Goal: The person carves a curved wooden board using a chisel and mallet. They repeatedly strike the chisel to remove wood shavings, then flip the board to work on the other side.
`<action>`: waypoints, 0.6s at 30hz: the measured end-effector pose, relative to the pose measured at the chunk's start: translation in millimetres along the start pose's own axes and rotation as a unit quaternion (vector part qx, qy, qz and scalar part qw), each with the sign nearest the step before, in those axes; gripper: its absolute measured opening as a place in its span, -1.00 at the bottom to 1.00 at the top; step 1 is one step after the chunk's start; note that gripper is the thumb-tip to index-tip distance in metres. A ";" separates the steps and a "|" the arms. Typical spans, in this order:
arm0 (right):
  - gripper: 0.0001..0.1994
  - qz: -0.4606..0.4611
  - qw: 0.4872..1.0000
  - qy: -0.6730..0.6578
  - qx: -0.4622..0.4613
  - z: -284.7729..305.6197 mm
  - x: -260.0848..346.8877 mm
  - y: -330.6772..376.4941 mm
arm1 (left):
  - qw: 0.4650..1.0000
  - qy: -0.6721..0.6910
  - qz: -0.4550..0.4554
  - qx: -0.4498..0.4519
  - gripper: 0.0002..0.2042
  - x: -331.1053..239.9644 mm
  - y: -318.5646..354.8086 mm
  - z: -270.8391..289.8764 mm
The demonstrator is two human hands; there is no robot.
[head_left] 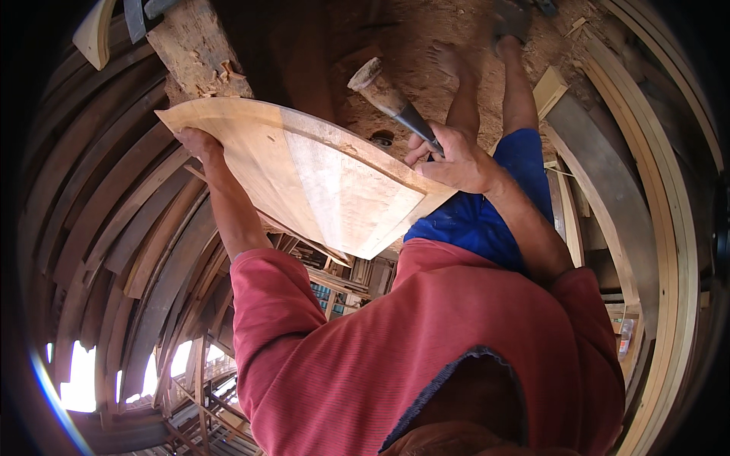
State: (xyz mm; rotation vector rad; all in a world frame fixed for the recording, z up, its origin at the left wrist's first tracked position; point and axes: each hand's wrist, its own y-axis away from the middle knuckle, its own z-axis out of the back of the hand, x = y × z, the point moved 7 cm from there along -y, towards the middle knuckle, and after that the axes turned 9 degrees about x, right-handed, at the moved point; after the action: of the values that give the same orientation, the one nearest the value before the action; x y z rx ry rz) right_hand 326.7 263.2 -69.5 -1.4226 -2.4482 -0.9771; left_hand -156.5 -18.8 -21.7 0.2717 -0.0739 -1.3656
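A pale, curved wooden panel (327, 175) slants in front of my body, with a raised band along its long arched edge. My left hand (199, 143) is closed on the panel's far left corner. In my right hand (460, 163) is a chisel (391, 102), its battered wooden handle end pointing up and left and its dark metal part running into my fingers. That hand rests at the panel's right end, against the raised edge. The chisel's cutting end is hidden by the hand.
Beyond the panel's left corner lies a rough timber beam (194, 53) with curled shavings on it. Long planks (114, 220) line the left side. More curved timbers (673, 304) stand at the right. My bare legs (521, 91) are over a shavings-strewn floor (426, 26).
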 end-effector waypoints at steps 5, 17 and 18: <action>-0.54 -0.052 0.998 0.032 0.002 0.1 -7.4 -1.2 | 0.995 -0.079 -0.058 0.002 -0.42 25.0 -20.8 1.2; -0.66 0.016 0.997 -0.001 -0.073 21.5 -33.5 -4.6 | 0.975 0.167 -0.077 0.121 -0.49 60.3 -53.7 -5.9; -0.68 0.019 0.994 0.002 -0.107 28.6 -35.2 -0.2 | 0.956 0.216 -0.115 0.163 -0.54 48.0 -59.2 -9.5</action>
State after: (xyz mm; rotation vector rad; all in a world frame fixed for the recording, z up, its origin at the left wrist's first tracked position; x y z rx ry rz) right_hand 350.9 254.8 -106.9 -1.5214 -2.3634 -1.2635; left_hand -201.2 -74.7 -49.8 0.8741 0.1014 -1.4925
